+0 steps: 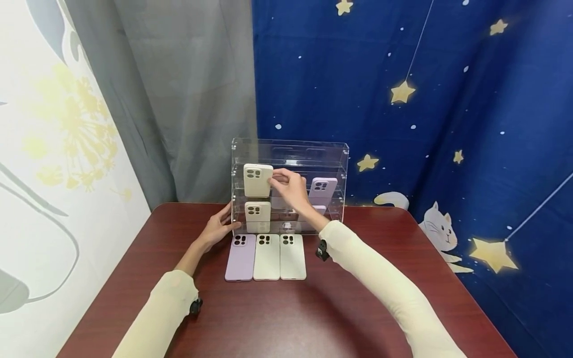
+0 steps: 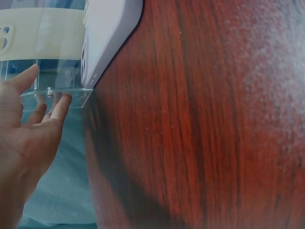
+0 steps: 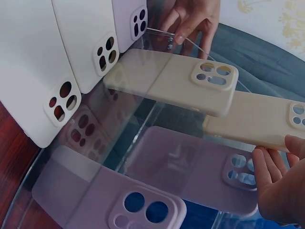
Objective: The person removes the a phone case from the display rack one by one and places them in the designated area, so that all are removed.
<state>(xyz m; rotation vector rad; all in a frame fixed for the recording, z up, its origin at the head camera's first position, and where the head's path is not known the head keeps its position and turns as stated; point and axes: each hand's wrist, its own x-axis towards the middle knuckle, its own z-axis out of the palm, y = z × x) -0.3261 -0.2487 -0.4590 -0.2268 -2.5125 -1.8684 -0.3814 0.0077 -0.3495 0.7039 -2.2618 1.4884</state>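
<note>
A clear tiered rack (image 1: 291,144) stands on the table with phone cases in it. My right hand (image 1: 293,190) pinches a cream phone case (image 1: 258,180) by its right edge, at an upper tier on the left. Below it, another cream case (image 1: 257,217) leans in a lower tier. Two lilac cases (image 3: 190,167) stand on the rack's right side, partly behind my right arm in the head view. At the rack's left side, my left hand (image 1: 217,228) holds the side panel, thumb in front and fingers along the outside (image 2: 62,107).
Before the rack, a lilac case (image 1: 240,258), an off-white case (image 1: 266,258) and a white case (image 1: 293,258) lie side by side on the red-brown table (image 1: 268,318). A grey curtain (image 1: 188,89) and a blue star-patterned curtain (image 1: 322,89) hang behind.
</note>
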